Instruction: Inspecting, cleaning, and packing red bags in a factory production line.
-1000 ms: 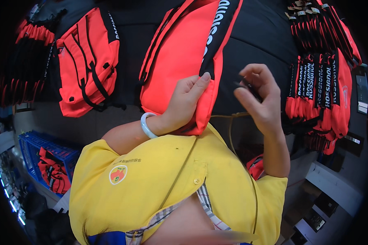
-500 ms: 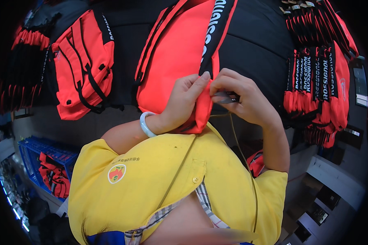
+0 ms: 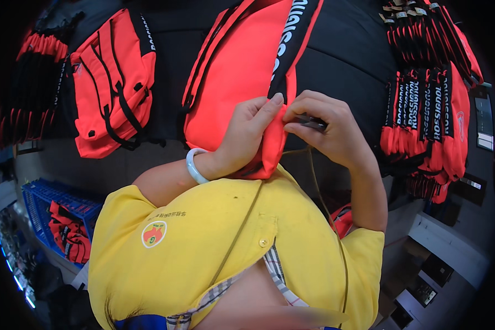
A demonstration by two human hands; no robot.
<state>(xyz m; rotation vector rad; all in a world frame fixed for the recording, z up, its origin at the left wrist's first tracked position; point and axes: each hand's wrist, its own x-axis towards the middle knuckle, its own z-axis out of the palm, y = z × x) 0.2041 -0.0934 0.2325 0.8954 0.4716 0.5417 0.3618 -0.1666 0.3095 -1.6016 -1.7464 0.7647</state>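
Observation:
A red and black bag (image 3: 231, 82) with white lettering on a black band lies before me, its lower corner against my yellow shirt. My left hand (image 3: 250, 126), with a pale bangle at its wrist, grips the bag's lower right edge, thumb on top. Just right of that edge, my right hand (image 3: 327, 124) is closed round small metal thread snips (image 3: 312, 122), partly hidden by the fingers. Its fingertips are at the bag's edge. A thin brown cord (image 3: 317, 184) runs down from near the right hand across the shirt.
Another red bag with black straps (image 3: 113, 88) lies at the left on the black-covered table (image 3: 344, 82). Stacked red and black bags (image 3: 423, 110) stand at the right, more (image 3: 33, 88) at far left. A blue crate (image 3: 41, 192) at lower left holds red and black pieces.
The snips have turned in my right hand, and its fingers have shifted slightly up. My left hand keeps its hold on the bag, which stays almost in place.

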